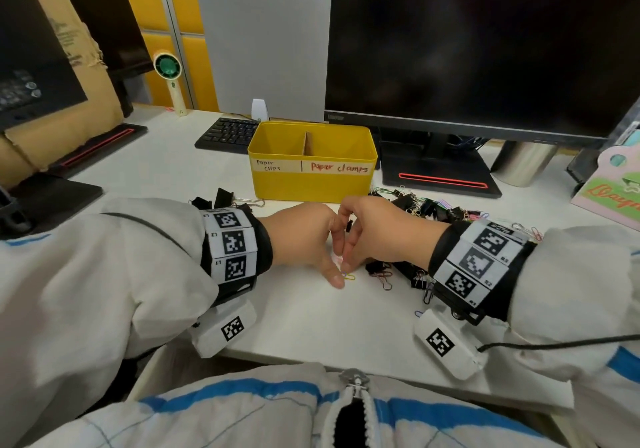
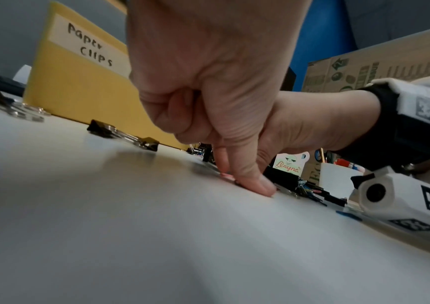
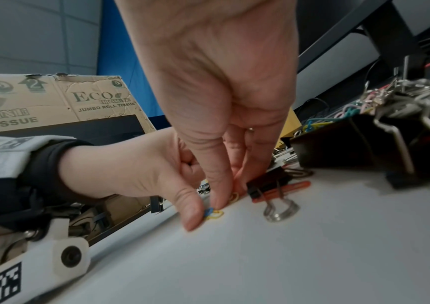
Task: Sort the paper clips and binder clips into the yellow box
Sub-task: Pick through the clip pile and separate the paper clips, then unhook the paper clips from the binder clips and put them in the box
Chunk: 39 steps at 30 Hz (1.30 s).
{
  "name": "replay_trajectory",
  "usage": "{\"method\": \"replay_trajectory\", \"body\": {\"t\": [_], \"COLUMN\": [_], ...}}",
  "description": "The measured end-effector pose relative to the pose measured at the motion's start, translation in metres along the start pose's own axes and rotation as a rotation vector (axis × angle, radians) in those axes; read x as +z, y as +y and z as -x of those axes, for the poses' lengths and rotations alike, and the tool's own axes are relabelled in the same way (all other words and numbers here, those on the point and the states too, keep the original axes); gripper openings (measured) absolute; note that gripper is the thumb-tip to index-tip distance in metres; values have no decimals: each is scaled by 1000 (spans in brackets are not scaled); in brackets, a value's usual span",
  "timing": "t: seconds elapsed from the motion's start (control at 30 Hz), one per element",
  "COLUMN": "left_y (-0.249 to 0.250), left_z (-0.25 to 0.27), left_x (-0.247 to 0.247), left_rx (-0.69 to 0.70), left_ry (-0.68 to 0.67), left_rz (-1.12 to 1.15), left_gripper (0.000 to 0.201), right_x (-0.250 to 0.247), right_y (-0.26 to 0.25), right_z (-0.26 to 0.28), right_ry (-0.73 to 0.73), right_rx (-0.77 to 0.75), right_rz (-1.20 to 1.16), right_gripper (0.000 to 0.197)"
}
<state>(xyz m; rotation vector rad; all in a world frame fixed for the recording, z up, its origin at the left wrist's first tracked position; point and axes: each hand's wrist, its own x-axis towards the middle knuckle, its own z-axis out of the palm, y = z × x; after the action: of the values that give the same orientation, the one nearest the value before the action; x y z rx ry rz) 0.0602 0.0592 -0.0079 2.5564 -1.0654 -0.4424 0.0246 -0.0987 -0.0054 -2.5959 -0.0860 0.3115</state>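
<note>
Both hands meet on the white desk in front of the yellow box [image 1: 311, 181], which is split into "paper clips" on the left and "paper clamps" on the right. My left hand [image 1: 336, 269] has curled fingers, with thumb and index pressed down onto small paper clips [image 1: 349, 276]. My right hand [image 1: 348, 262] pinches the same yellow and blue paper clips [image 3: 215, 214] from the other side, and the left thumb [image 3: 191, 214] touches them. A small black piece [image 1: 349, 226] shows between the two hands. A black binder clip [image 3: 268, 185] lies just beside my right fingers.
A mixed pile of binder clips and coloured paper clips [image 1: 433, 207] lies right of the box, and more black binder clips [image 1: 221, 198] lie at its left. A monitor [image 1: 485, 46] on its stand [image 1: 440, 170], a keyboard [image 1: 228, 134] and a cardboard box [image 1: 69, 67] ring the desk.
</note>
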Motion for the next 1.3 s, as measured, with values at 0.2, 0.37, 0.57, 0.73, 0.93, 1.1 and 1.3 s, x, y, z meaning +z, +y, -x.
{"method": "replay_trajectory", "body": {"t": [0.2, 0.37, 0.57, 0.73, 0.93, 1.1, 1.3], "left_y": [-5, -4, -14, -32, -62, -89, -92], "left_z": [-12, -18, -19, -12, -33, -72, -83], "left_x": [8, 15, -8, -61, -112, -116, -98], "left_rx": [27, 0, 23, -11, -137, -245, -152], "left_ry": [-23, -65, -58, 4, 469, 686, 532], "left_rz": [58, -65, -70, 268, 489, 510, 132], "left_gripper": [27, 24, 29, 30, 23, 19, 22], "right_x": [0, -1, -21, -62, -76, -56, -44], "right_y": [0, 0, -2, -20, -46, -57, -49], "right_z": [2, 5, -2, -15, -69, -116, -110], "right_ry": [-65, -124, 46, 317, 535, 458, 406], "right_rx": [-42, -83, -100, -184, -165, -184, -244], "right_rz": [104, 123, -178, -529, -620, -467, -338], "right_gripper": [48, 34, 35, 22, 21, 14, 9]}}
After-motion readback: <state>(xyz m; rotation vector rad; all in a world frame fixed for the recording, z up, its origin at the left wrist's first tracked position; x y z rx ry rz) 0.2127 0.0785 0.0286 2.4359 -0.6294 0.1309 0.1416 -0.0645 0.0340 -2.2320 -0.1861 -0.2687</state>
